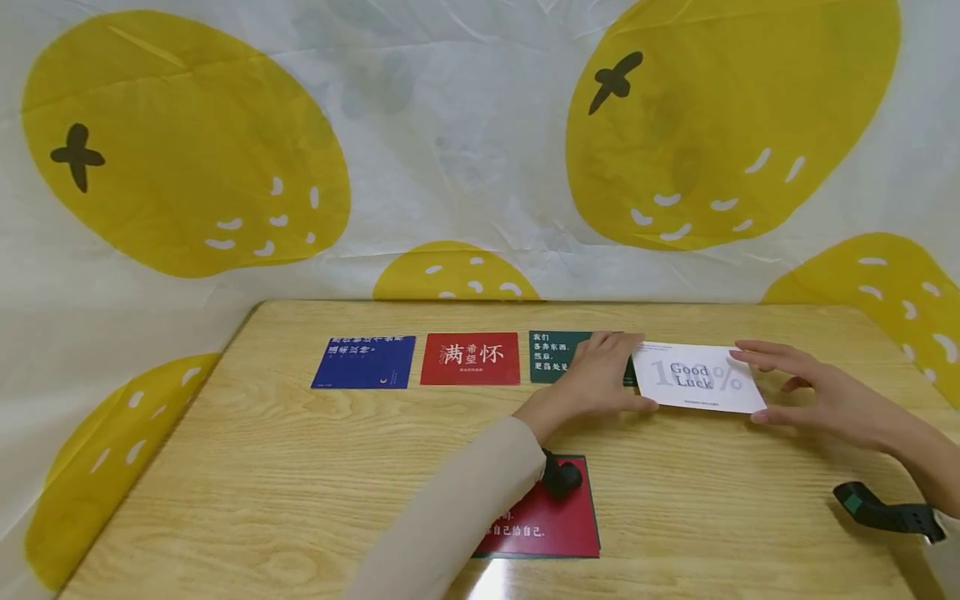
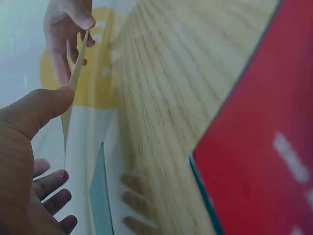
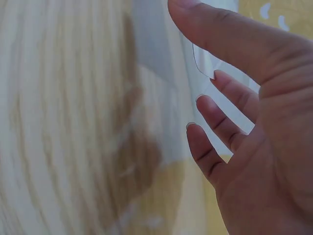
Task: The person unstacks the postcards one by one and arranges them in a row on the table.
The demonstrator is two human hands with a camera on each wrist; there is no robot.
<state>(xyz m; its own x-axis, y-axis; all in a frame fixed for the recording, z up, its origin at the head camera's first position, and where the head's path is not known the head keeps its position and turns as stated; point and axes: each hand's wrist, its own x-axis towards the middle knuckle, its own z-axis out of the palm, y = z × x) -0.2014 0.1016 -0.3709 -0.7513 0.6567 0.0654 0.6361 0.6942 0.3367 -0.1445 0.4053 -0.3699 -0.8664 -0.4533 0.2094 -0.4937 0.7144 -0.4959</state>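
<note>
Both hands hold one white card (image 1: 697, 392) printed "Good Luck" over a pale 100%. My left hand (image 1: 581, 379) pinches its left edge, thumb at the near corner and fingers at the far one. At the opposite edge my right hand (image 1: 832, 396) grips it the same way, thumb low and fingers above. Seen nearly edge-on in the left wrist view, the card (image 2: 76, 73) is raised off the wooden table. Partly hidden under my left hand lies a dark green card (image 1: 550, 358) with white writing.
Left of the green card, a red card (image 1: 470, 373) and a blue card (image 1: 363, 371) continue the row along the back of the table (image 1: 262, 467). Nearer me, a stack topped by a dark red card (image 1: 570, 537) lies partly under my left sleeve. A lemon-patterned cloth (image 1: 457, 167) hangs behind.
</note>
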